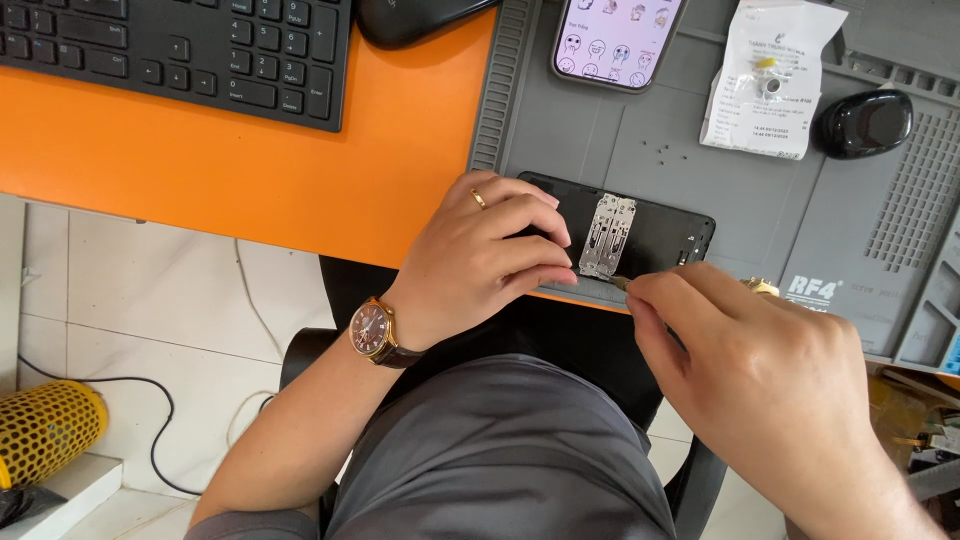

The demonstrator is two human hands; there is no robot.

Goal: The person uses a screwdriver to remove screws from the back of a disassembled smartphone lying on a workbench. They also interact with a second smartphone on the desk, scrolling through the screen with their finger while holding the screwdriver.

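Observation:
A dark opened phone body [660, 235] with a silver metal plate [605, 235] lies at the near edge of a grey work mat [600, 140]. My left hand [480, 255], with a ring and a wristwatch, presses down on the phone's left end. My right hand [760, 370] pinches a thin tool whose tip [620, 283] touches the phone's near edge below the metal plate; a gold-coloured part of the tool shows behind my fingers.
A lit smartphone [615, 35] lies at the mat's far edge, with a small plastic bag of parts [765, 80] and a black rounded object [865, 122] to its right. A black keyboard [190, 50] sits on the orange desk [250, 170]. A yellow perforated object [45, 430] rests on the floor.

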